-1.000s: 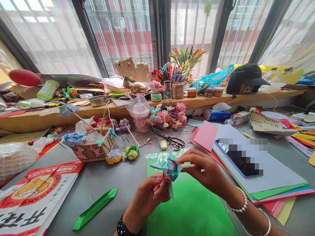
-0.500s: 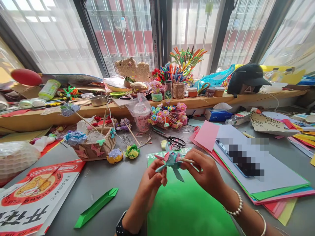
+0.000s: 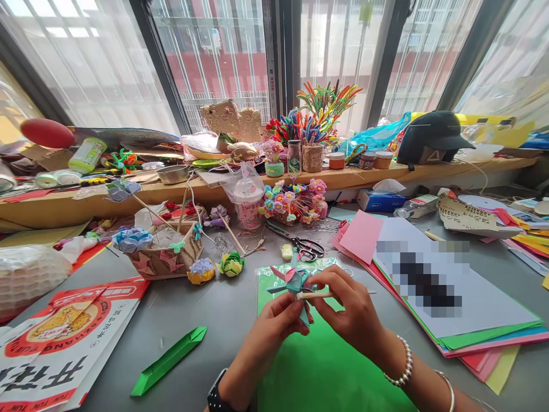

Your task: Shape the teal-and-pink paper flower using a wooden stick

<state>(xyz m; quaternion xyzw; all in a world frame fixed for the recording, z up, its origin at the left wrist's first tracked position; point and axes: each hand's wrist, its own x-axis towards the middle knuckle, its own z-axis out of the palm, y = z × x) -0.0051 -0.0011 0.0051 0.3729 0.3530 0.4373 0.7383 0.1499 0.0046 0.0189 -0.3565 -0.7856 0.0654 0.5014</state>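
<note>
Sitting between hands (image 3: pixel 277 317) (image 3: pixel 351 309) — paper flower (image 3: pixel 295 281), seemingly

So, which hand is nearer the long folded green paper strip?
Left: the left hand is to the right of the folded green strip; the right hand is farther right, beyond it.

Both hands (image 3: pixel 278 315) (image 3: pixel 354 303) close together, fingers (image 3: pixel 332 279) bent inward.

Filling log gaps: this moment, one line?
left hand: holds blue-pink paper flower | right hand: holds pale stick | green folded strip: on table
</note>
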